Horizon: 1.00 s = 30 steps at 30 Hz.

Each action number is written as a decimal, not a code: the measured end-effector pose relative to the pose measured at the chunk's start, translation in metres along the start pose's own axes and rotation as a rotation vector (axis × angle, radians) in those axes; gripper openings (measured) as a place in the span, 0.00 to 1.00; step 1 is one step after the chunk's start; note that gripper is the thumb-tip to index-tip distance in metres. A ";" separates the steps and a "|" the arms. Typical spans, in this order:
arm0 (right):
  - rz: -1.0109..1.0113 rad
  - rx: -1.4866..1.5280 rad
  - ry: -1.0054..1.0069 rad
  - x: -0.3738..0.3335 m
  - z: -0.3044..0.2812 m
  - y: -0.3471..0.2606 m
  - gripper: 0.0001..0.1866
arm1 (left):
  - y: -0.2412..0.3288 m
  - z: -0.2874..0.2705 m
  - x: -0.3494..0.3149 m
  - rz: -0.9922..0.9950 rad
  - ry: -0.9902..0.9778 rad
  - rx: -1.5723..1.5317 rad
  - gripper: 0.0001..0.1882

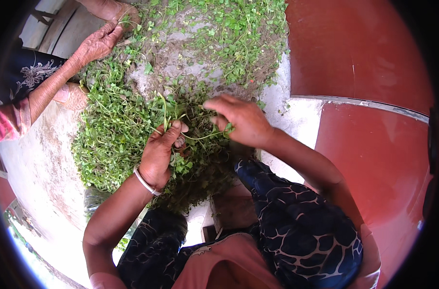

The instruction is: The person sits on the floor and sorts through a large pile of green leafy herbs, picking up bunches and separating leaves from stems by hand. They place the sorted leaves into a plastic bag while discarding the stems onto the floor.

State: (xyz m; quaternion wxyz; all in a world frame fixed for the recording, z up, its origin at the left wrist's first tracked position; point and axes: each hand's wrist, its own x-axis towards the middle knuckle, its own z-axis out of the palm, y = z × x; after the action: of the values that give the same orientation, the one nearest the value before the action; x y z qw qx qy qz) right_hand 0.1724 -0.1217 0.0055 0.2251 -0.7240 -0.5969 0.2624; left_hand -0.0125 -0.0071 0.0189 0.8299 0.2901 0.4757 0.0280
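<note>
My left hand (160,149), with a white bangle at its wrist, is closed around a few thin green stems (164,113). Their pale ends stick up past the thumb. Just to the right, my right hand (242,118) hovers with its fingers apart and slightly blurred. A long stem bends from the left hand toward the right palm; I cannot make out whether they touch. Under both hands spreads a thick heap of leafy green plants (108,139), with small leaves and tangled stems.
Another person's hand (101,42) reaches in at upper left, by that person's bare feet. More loose greens (238,33) and soil lie on the pale floor (46,159) beyond. Red panels (368,164) stand on the right. My patterned trouser legs (301,216) flank the heap's near side.
</note>
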 end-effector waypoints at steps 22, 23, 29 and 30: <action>0.045 -0.438 0.174 -0.011 -0.032 0.060 0.04 | -0.001 -0.011 -0.008 -0.083 -0.076 0.170 0.12; 0.011 -0.482 0.184 0.004 -0.031 0.062 0.05 | 0.000 -0.010 -0.009 -0.090 -0.088 0.164 0.12; -0.071 -0.647 0.092 0.066 -0.013 0.064 0.10 | 0.002 -0.008 -0.009 -0.099 -0.111 0.149 0.11; -0.107 -0.680 0.081 0.068 -0.010 0.066 0.10 | 0.002 -0.008 -0.010 -0.099 -0.099 0.154 0.11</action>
State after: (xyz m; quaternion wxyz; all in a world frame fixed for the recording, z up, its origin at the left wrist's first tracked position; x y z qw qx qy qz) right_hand 0.2382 -0.0675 -0.0366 0.0079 -0.7350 -0.6779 0.0071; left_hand -0.0241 -0.0046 0.0242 0.8279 0.3304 0.4486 -0.0641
